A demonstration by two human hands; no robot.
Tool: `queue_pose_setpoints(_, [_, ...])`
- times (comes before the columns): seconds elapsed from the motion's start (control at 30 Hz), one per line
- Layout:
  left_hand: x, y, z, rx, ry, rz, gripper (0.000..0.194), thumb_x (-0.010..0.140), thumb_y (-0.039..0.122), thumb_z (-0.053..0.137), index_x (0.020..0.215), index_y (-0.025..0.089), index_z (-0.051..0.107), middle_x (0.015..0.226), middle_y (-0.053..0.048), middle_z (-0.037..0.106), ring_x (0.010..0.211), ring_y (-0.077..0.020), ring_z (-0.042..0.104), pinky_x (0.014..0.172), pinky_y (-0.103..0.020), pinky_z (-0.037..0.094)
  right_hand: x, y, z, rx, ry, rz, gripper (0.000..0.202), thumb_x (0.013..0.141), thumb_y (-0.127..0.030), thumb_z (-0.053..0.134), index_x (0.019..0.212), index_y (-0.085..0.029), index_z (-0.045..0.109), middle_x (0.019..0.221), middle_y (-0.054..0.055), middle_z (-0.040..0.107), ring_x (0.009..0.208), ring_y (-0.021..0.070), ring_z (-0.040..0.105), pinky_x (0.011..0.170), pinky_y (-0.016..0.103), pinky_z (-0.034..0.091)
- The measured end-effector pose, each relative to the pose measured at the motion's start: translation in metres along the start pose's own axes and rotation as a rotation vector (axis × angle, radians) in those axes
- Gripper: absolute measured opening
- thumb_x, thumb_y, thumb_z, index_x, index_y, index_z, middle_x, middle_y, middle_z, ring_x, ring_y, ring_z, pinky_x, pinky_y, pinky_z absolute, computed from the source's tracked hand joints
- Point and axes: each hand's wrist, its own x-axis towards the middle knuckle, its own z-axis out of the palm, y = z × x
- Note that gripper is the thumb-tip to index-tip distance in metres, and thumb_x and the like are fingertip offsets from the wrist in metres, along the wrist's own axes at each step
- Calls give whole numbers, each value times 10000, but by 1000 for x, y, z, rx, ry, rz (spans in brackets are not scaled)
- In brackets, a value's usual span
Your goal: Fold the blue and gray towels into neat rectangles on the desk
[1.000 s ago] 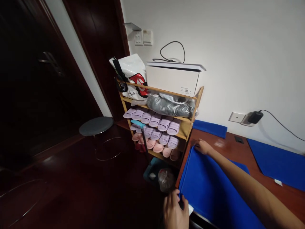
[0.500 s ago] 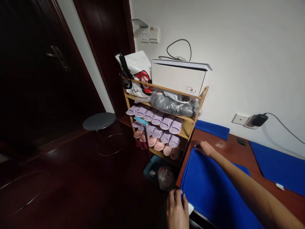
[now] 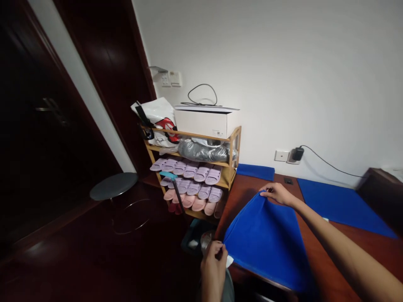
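A blue cloth (image 3: 264,239) with a white tag (image 3: 229,261) lies partly on the reddish-brown desk (image 3: 338,247). My right hand (image 3: 278,193) pinches its far corner and lifts it a little, so folds run down from the fingertips. At the near left corner, beside the tag, my left hand (image 3: 214,264) pinches the cloth between thumb and fingers. Its left edge is stretched between both hands. A second blue cloth (image 3: 343,205) is spread flat farther right, and a folded blue cloth (image 3: 255,171) rests by the wall.
A wooden shoe rack (image 3: 233,155) with several slippers stands left of the desk, a white box (image 3: 201,121) and a printed bag (image 3: 159,119) on top. A round stool (image 3: 113,185) is on the dark floor. A black plug adapter (image 3: 297,153) sits in the wall socket.
My view has swung to the right. The cloth's far corner is now raised in my right hand, and its left edge is pulled straighter. Both hands keep to the same two corners.
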Motion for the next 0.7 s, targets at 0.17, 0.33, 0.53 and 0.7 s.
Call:
queue_pose_setpoints(0.17, [20,48,5,-326,-25,-14,306,753,504,743,698,208,690,899,-99,789,813,-250,777,730,-327,640,-53,3,-51,291,65,100,566,781,-704,721,971,-174,771,724,49,729,656,189,651,635,311,511])
queue_pose_setpoints(0.33, [45,127,3,-295,-73,196,150,766,361,723,718,225,683,902,-72,785,789,-220,757,653,-276,610,-106,-7,-108,386,202,96,551,765,-698,752,951,-179,762,747,47,728,690,187,650,638,309,501])
queue_pose_setpoints(0.53, [82,216,-11,-410,-126,375,136,703,281,704,645,228,593,841,-67,771,844,-230,753,713,-296,596,-167,-38,-157,348,426,89,535,748,-695,781,927,-191,765,750,18,670,653,150,551,595,291,428])
queue_pose_setpoints(0.7, [107,254,-20,-396,-232,389,150,705,261,699,631,219,575,865,-74,784,846,-225,742,729,-301,564,-198,-57,-163,423,496,52,542,768,-724,755,856,-189,732,710,0,622,643,139,533,630,296,439])
